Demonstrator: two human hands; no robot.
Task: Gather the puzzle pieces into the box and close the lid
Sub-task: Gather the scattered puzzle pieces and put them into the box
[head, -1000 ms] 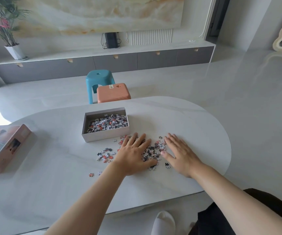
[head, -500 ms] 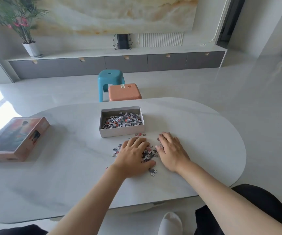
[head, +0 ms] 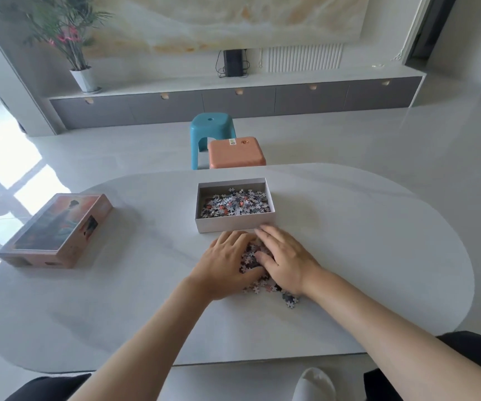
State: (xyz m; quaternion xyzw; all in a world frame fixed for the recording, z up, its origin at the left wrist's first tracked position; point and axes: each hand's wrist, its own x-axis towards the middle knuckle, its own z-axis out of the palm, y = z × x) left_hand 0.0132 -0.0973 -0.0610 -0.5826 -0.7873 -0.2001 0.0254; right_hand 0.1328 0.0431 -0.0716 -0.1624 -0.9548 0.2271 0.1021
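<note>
A white open box (head: 233,224) stands mid-table with many puzzle pieces (head: 235,204) inside. Just in front of it lies a pile of loose puzzle pieces (head: 250,258), squeezed between my two hands. My left hand (head: 225,263) lies palm down against the pile's left side, and my right hand (head: 284,259) lies against its right side. The fingers of both reach almost to the box's front wall. The hands cover most of the pile. A few stray pieces (head: 290,301) lie by my right wrist. The pink picture lid (head: 57,230) rests far left.
The white oval table (head: 363,256) carries only the box, the lid and the pieces. An orange stool (head: 236,153) and a blue stool (head: 210,127) stand behind its far edge. My knees and a white shoe (head: 316,383) show below the near edge.
Both hands have slid together and toward the box, sweeping the scattered pieces into one tight pile between them. The view has shifted left, and the lid now shows in full.
</note>
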